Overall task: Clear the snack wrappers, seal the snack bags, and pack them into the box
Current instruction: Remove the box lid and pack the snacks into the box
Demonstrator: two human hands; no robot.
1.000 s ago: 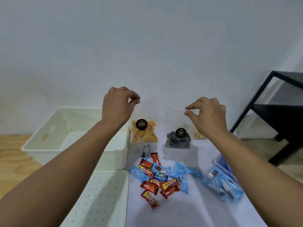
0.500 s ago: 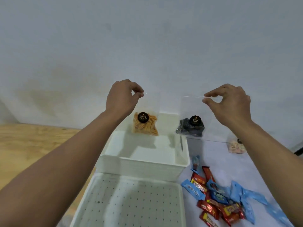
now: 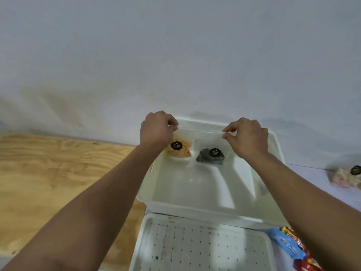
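- Left hand [image 3: 156,132] pinched the top edge of the orange bag [image 3: 178,149], which hung inside the box [image 3: 214,209] at its far left, the bottom at or near the floor; contact could not be told
- Right hand [image 3: 247,136] pinched the top edge of the dark bag [image 3: 211,156] between thumb and forefinger, and that bag hung just beside the orange one, toward the middle of the far end
- Both bags were clear and limp, so my judgement was that lowering them until the contents took the weight, then letting go, would keep them from toppling
- Setting them close against the far wall looked wise, since it would leave the near floor free for more
- Whether the top strips were pressed fully closed could not be told from the head view; a check along each edge before release seemed worthwhile
- Perforated lid [image 3: 201,245] lay flat in front of the box, out of the way
- Further right, a pale bag [image 3: 344,178] lay on the table [image 3: 308,174], not yet packed
- Wrappers [image 3: 293,249], blue and red, lay at the lower right, so clearing remained to be done
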